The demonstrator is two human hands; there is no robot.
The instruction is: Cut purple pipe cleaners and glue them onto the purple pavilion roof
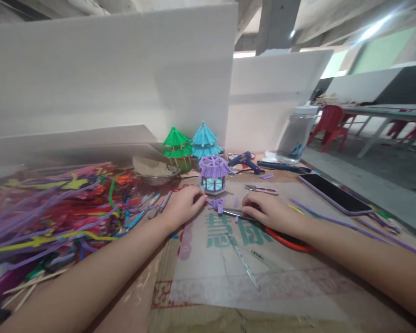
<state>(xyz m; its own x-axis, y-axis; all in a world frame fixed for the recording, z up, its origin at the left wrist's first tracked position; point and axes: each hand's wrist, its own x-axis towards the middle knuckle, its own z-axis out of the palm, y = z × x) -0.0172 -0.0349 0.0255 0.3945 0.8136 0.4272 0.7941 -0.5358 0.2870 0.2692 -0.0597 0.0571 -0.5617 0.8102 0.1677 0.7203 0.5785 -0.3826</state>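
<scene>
My left hand [186, 203] rests on the work surface with its fingers bent and its thumb close to the forefinger. Whatever lies between those fingertips is too small to make out. Just right of them is a little heap of cut purple pipe-cleaner pieces [215, 203]. My right hand [272, 212] curls over red-handled scissors [287, 241], around the base of the blades, which point left toward the heap. Behind both hands stands a small pavilion model [213, 173] with a purple roof frame and pale blue walls. Tweezers [244, 263] lie nearer to me.
Green [177, 144] and blue [204, 138] tiered-roof models stand behind. A glue gun [245, 162], thread snips [261, 189], a phone [334, 193] and a water bottle [296, 134] sit at the right. Colourful pipe cleaners [55, 208] crowd the left. White boards [107, 78] rise at the back.
</scene>
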